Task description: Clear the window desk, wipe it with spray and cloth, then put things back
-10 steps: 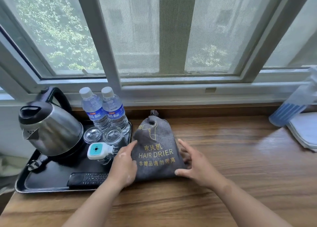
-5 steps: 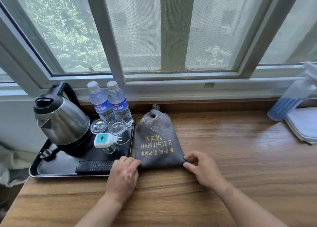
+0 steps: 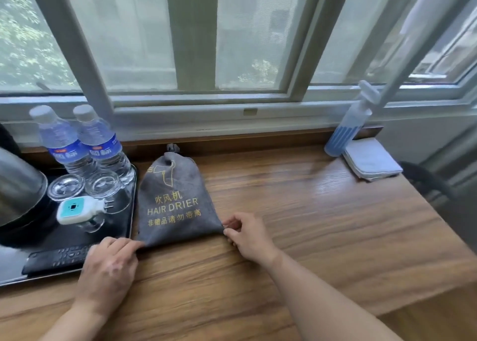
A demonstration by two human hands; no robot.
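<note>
A grey drawstring hair drier bag (image 3: 175,199) with gold lettering lies on the wooden window desk (image 3: 309,224), right beside a black tray (image 3: 130,227). My left hand (image 3: 108,266) pinches the bag's near left corner. My right hand (image 3: 247,235) pinches its near right corner. A blue spray bottle (image 3: 346,131) leans at the back right by the window frame, next to a folded white cloth (image 3: 371,160).
The tray holds a steel kettle (image 3: 18,186), two water bottles (image 3: 85,144), two upturned glasses (image 3: 85,186), a white and teal plug device (image 3: 77,209) and a remote control (image 3: 59,258). The desk's right edge drops off near a dark chair back (image 3: 428,183).
Both hands slid from the bag's sides down to its near corners and closed on them. The view has swung to the right, showing more of the desk's right end.
</note>
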